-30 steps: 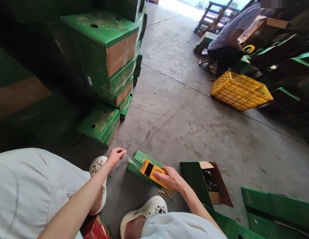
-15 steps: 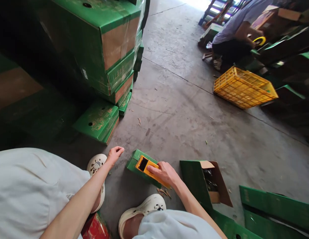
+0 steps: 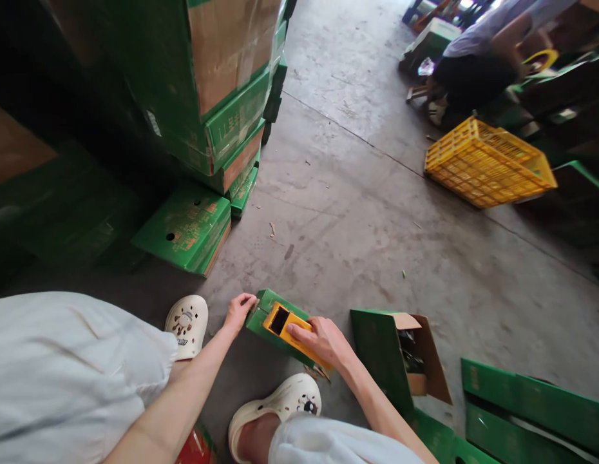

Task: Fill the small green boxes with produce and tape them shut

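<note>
A narrow green cardboard box (image 3: 266,300) lies on the floor between my feet. My right hand (image 3: 323,339) is closed around a yellow handheld tool (image 3: 292,332) with a dark rectangular window at its far end. The tool rests along the box's top; its exact kind is unclear. At the box's left end, the fingers of my left hand (image 3: 240,310) are pinched together, touching the edge. Whatever they pinch is too small to make out.
Stacked green cartons (image 3: 236,129) rise at left, with a low green carton (image 3: 186,229) before them. An opened carton (image 3: 400,354) and green cardboard pieces (image 3: 531,393) lie right. A yellow crate (image 3: 487,164) stands near a crouching co-worker (image 3: 478,64). A red object (image 3: 196,448) sits between my legs.
My left hand has moved right, from open floor to the left end of the green box. My right hand and the yellow tool stay nearly in place. The view has shifted slightly.
</note>
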The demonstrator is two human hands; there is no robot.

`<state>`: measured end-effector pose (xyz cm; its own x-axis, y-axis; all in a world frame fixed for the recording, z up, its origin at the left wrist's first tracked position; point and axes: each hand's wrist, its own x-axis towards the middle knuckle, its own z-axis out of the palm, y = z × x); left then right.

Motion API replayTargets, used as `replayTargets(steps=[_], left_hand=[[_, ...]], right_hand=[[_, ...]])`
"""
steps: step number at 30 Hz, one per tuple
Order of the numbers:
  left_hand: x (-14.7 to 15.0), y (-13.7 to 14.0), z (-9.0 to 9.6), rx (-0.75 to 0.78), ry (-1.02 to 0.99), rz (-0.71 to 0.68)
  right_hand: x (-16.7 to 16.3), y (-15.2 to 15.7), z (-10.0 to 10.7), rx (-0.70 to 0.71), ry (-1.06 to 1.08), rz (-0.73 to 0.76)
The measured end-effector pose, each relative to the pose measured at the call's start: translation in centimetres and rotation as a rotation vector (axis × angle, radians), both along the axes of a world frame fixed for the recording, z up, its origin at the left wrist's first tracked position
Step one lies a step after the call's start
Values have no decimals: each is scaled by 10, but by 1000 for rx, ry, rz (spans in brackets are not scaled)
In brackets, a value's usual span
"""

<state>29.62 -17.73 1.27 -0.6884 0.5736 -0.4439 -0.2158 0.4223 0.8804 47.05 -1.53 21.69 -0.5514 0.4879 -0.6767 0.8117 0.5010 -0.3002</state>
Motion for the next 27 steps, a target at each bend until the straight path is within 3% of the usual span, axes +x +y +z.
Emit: replayTargets(steps=[10,17,21,23,27], left_hand=[[2,-23,5,-118,135,2],[4,-16,21,-23,48,-296],[-12,-17,39,-5,121,-365],[-18,-15,53,47,215,-524],[-21,-3,80,1,579,-1023]], right_hand=[[3,-1,0,-3,31,-8],[4,-3,3,11,48,-12],[6,-3,1,4,80,-32],[7,-3,0,-25,105,-41],[11,-1,2,-172,144,-109]])
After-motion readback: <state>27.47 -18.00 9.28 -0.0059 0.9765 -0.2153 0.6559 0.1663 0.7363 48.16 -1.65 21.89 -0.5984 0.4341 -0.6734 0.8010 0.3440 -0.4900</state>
